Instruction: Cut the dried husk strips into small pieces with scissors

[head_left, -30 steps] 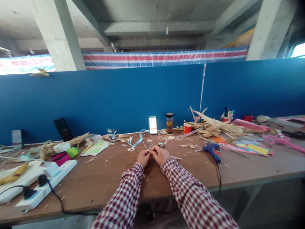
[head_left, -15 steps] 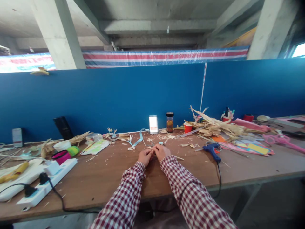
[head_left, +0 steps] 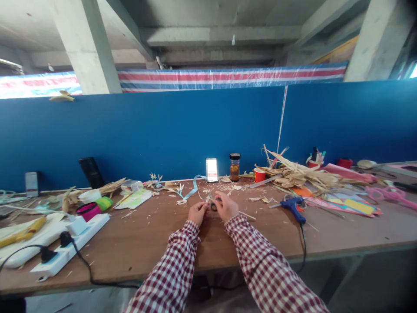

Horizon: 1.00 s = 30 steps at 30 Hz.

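Note:
My left hand (head_left: 197, 213) is closed in a pinch at the middle of the table, on a small pale husk-like piece (head_left: 207, 199) whose exact shape I cannot make out. Just right of it, my right hand (head_left: 226, 206) curls around scissors (head_left: 213, 206); one dark finger ring shows below its fingers. The blades are mostly hidden near the left fingertips. A thin pale stick (head_left: 248, 215) lies by the right wrist. Beyond the hands, a light blue ribbon (head_left: 194, 187) and pale scraps lie on the wood.
A lit phone (head_left: 212, 170) and a dark-lidded jar (head_left: 234, 167) stand against the blue partition. To the right are a blue glue gun (head_left: 293, 206), a red cup (head_left: 259, 174) and piled dried husks (head_left: 302, 178). A white power strip (head_left: 71, 248) lies at left.
My right hand has shifted slightly right, away from the left, and the dark scissors ring now shows. The whole view has moved a little, placing things further right.

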Motion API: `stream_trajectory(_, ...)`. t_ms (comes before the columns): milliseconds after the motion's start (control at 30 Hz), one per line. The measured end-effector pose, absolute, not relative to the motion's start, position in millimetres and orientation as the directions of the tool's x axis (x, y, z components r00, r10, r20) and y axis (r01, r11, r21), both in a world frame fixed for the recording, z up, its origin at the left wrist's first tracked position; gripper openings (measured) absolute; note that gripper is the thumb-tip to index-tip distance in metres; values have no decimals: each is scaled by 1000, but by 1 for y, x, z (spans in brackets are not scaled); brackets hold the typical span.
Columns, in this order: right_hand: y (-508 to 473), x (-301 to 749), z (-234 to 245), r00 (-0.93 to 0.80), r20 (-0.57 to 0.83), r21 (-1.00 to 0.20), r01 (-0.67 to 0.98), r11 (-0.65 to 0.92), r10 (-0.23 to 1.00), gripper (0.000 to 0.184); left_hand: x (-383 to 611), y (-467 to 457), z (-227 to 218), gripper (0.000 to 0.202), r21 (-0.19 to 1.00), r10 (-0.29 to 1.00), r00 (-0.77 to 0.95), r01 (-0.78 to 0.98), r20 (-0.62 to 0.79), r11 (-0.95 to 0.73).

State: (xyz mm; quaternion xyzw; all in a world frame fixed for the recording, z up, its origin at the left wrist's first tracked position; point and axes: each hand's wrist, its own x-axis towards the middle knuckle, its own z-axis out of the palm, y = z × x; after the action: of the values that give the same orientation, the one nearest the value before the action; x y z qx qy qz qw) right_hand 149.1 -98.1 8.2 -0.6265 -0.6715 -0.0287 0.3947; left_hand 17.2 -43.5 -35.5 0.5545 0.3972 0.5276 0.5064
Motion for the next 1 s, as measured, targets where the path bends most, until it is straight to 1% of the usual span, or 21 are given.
stream_trajectory(67, -99, 139, 7, 38, 579, -439, 856, 272, 814, 37, 17, -45, -34, 26, 978, 970, 137, -96, 200, -188)
stream_trajectory(133, -98, 135, 4, 9, 577, -433, 851, 296, 817, 38, 17, -47, -32, 23, 973, 962, 161, -92, 222, -209)
stream_trajectory(233, -94, 138, 0, 15, 557, -446, 849, 284, 830, 36, 18, -50, -30, 21, 968, 946, 207, -84, 249, -237)
stream_trajectory(367, -90, 143, -4, 25, 537, -457, 848, 267, 843, 38, 17, -50, -30, 20, 963, 935, 232, -78, 270, -259)
stream_trajectory(400, -90, 144, -4, 19, 535, -454, 850, 268, 845, 36, 17, -50, -30, 20, 962, 934, 233, -75, 272, -262)
stream_trajectory(500, -92, 144, -2, -8, 522, -433, 859, 273, 853, 21, 16, -49, -31, 20, 961, 932, 236, -65, 275, -267)
stream_trajectory(533, -94, 143, -1, -18, 516, -424, 863, 274, 856, 18, 16, -49, -31, 20, 961, 932, 237, -62, 275, -268)
stream_trajectory(667, -101, 139, 4, -35, 491, -398, 880, 260, 870, 22, 17, -49, -31, 20, 963, 930, 249, -56, 270, -265)
stream_trajectory(800, -99, 137, 4, 2, 461, -389, 899, 200, 888, 20, 18, -51, -32, 22, 967, 933, 258, -51, 253, -248)
stream_trajectory(900, -92, 145, 2, 75, 448, -399, 909, 124, 891, 20, 19, -51, -33, 23, 974, 941, 252, -44, 226, -222)
stream_trajectory(1000, -87, 158, 1, 159, 466, -420, 906, 59, 871, 20, 18, -48, -36, 26, 978, 952, 225, -52, 207, -201)
